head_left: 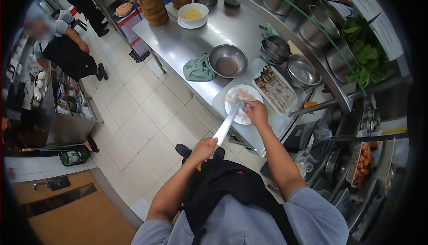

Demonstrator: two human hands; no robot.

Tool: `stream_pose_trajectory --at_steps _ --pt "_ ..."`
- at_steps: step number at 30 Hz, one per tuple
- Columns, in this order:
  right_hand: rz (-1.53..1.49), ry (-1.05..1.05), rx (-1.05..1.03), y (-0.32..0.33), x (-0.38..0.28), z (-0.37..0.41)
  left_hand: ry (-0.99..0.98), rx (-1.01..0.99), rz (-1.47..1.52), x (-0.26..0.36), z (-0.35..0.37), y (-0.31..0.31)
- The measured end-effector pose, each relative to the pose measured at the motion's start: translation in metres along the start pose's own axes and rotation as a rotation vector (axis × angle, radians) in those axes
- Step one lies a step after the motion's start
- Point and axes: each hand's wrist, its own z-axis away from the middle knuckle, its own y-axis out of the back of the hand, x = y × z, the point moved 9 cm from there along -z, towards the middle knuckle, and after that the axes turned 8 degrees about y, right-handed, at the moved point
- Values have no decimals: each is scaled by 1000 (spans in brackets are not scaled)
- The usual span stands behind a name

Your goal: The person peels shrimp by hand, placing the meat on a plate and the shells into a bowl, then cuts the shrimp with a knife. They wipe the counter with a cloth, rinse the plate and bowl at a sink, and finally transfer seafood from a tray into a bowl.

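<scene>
In the head view, my left hand [205,150] is closed around the orange handle of a tool with a long, flat pale blade [227,124]. Its tip reaches over a white plate [254,94] smeared with pinkish paste. At that tip my right hand [256,112] pinches a small greyish lump [243,105], whose kind I cannot make out. Right beside the plate lies a white tray [292,102] with rows of long pale pieces with dark ends, resembling peeled prawns with tails. Plate and tray rest on a pale board [218,102].
A metal bowl [228,61] and a green cloth [196,70] lie farther back on the steel table [178,44]. Stacked metal bowls [276,49] stand behind the tray. Bamboo steamers [150,0] and a white bowl [193,13] occupy the far end. Co-workers [67,44] stand at left.
</scene>
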Motion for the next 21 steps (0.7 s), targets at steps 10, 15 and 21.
stream_pose_trajectory --at_steps 10,15,21 --pt "-71 -69 -34 -1 1 3 -1 -21 22 -1 -5 -4" --pt "-97 -51 -26 -2 4 2 -25 -29 1 6 -9 -5" --pt "-70 -4 -30 -2 -1 -1 -52 -47 -7 30 -29 -5"
